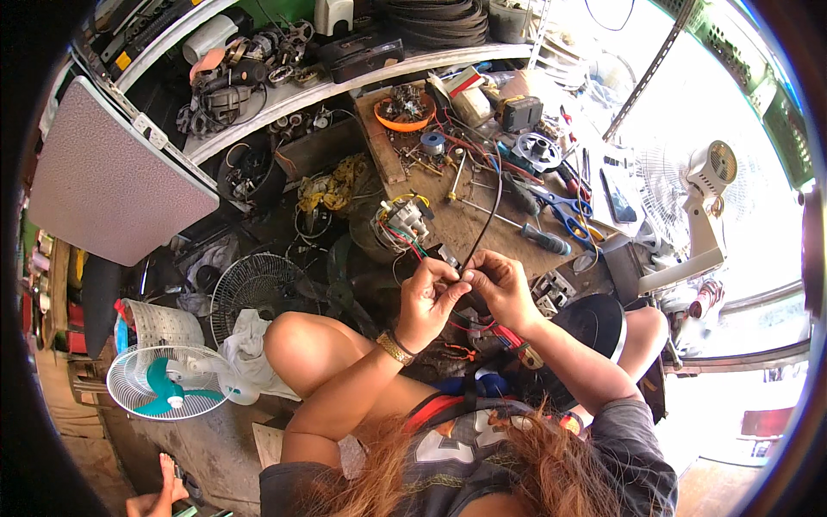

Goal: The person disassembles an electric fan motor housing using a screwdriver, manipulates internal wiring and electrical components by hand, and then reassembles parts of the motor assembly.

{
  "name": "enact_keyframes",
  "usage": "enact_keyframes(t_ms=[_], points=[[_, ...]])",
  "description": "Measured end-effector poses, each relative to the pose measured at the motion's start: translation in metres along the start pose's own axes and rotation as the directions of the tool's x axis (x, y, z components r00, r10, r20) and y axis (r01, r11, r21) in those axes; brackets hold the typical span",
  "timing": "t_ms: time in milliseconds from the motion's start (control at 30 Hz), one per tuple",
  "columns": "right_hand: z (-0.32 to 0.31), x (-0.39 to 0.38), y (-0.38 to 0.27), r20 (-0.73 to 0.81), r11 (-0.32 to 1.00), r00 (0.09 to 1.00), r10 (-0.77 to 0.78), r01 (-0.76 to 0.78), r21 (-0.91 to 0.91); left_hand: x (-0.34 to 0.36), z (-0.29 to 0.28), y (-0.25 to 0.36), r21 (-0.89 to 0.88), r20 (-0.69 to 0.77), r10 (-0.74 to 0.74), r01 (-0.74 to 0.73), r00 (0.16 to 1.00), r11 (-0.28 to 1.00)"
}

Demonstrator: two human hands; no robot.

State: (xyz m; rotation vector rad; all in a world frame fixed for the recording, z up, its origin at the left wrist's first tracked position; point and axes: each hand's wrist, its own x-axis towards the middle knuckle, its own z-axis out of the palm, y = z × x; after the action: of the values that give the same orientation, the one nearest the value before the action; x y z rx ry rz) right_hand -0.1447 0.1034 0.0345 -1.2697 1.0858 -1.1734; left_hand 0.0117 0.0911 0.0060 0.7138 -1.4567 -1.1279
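Observation:
My left hand (428,302) and my right hand (498,287) meet above my lap, both pinching a thin black cable (487,220) that runs up over the wooden workboard (469,224). A gold bracelet sits on my left wrist. Just beyond my fingers stands a small fan motor (402,222) with red, green and yellow wires. A green-handled screwdriver (543,239) and blue-handled scissors (564,209) lie to the right of the cable.
An orange bowl (405,116) of parts, a wire spool and tools crowd the board's far end. A white fan (168,383) with teal blades stands lower left beside a bare wire fan guard (254,293). A white fan stand (702,215) is at right. Shelves of parts run behind.

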Motion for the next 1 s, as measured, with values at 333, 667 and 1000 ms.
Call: enact_keyframes(t_ms=[333, 667, 1000], points=[[0.007, 0.006, -0.006, -0.086, 0.995, 0.992, -0.094, 0.093, -0.02, -0.005, -0.002, 0.0, -0.282, 0.041, -0.232, 0.234, 0.972, 0.93], [0.009, 0.017, -0.018, 0.004, 0.993, 1.0, -0.005, 0.005, -0.115, -0.003, -0.009, -0.002, -0.477, -0.052, -0.296, 0.237, 0.954, 0.846], [0.004, 0.037, -0.025, 0.037, 0.987, 0.992, -0.117, 0.12, -0.105, 0.003, -0.02, 0.005, -0.399, 0.063, -0.408, 0.397, 0.911, 0.826]])
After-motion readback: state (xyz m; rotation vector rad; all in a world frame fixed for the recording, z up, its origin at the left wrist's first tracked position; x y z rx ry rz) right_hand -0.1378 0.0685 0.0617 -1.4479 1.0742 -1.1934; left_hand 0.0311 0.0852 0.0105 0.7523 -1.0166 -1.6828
